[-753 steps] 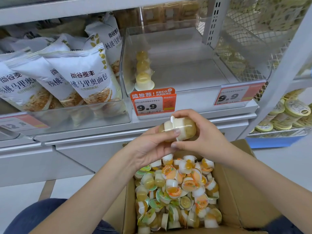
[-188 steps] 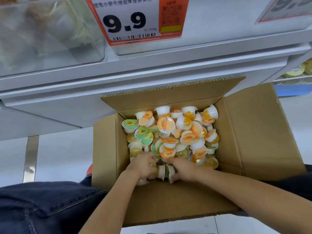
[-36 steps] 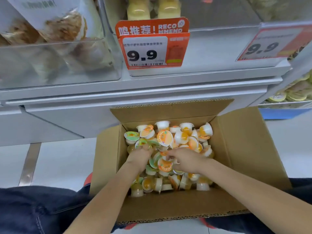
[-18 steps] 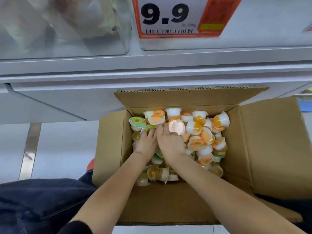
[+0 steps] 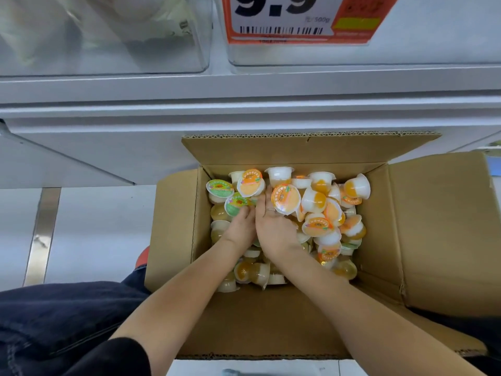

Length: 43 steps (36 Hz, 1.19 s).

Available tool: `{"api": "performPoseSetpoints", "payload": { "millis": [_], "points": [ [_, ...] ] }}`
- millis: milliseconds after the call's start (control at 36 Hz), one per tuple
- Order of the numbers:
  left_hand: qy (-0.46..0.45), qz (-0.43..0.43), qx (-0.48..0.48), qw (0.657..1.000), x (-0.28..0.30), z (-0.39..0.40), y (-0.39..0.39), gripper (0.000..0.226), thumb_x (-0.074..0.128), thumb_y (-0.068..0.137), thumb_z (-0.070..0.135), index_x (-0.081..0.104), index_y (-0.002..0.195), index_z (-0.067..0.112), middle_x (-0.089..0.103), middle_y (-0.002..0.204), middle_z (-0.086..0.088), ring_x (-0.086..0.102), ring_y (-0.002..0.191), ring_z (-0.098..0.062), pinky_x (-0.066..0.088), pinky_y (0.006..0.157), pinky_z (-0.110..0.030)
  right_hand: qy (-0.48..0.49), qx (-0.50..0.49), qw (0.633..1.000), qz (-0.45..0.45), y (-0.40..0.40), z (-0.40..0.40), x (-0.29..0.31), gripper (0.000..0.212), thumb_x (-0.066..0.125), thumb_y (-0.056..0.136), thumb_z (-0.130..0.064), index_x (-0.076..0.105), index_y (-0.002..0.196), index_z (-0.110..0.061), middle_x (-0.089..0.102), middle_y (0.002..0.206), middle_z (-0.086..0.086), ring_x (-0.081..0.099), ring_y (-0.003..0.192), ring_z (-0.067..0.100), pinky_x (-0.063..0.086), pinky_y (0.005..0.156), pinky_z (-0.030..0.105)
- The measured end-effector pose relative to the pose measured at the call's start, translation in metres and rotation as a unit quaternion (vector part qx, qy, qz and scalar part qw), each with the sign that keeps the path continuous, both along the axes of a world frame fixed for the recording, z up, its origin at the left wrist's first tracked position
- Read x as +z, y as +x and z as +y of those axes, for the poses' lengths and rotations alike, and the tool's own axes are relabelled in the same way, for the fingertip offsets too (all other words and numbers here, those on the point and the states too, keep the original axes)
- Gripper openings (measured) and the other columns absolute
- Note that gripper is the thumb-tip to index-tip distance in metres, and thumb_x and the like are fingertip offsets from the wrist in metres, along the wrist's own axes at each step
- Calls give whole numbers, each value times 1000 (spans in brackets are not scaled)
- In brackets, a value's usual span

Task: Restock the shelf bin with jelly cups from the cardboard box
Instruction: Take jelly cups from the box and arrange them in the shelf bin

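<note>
An open cardboard box [image 5: 423,226] on the floor below the shelf holds a heap of jelly cups [image 5: 320,210], white and clear with orange or green foil lids. Both of my hands are down in the box, side by side and palms down on the heap. My left hand [image 5: 240,226] curls its fingers into the cups beside a green-lidded cup [image 5: 235,204]. The fingers of my right hand [image 5: 273,229] reach forward under an orange-lidded cup [image 5: 286,198]. What lies under either palm is hidden. Only the front wall of the clear shelf bin [image 5: 379,54] shows at the top, with a 9.9 price tag [image 5: 284,20].
A second clear bin [image 5: 108,36] with white bags stands to the left of the shelf bin. The white shelf ledge [image 5: 244,90] overhangs the box's back flap. My knee in dark jeans [image 5: 54,321] is at lower left, and a metal floor strip [image 5: 43,234] runs along the left.
My hands have slid forward from the middle of the heap toward the far side and come together. The camera has dipped closer to the box.
</note>
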<state>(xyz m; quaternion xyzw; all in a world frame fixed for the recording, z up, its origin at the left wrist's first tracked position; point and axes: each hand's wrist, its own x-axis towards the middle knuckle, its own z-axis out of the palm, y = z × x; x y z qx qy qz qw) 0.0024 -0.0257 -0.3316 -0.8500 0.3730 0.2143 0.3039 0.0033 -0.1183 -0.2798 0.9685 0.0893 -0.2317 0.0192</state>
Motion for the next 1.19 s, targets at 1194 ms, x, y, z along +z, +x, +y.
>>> {"api": "performPoseSetpoints", "payload": {
  "millis": [1194],
  "points": [
    [-570,496,652,63,300,-22,18,47,64,70,42,63,100,5,67,93,-18,65,82,-25,59,66,-35,668,-166,722,71,2,-107,242,21,56,95,-18,61,113,-25,61,97,4,57,72,14,48,58,21]
  ]
}}
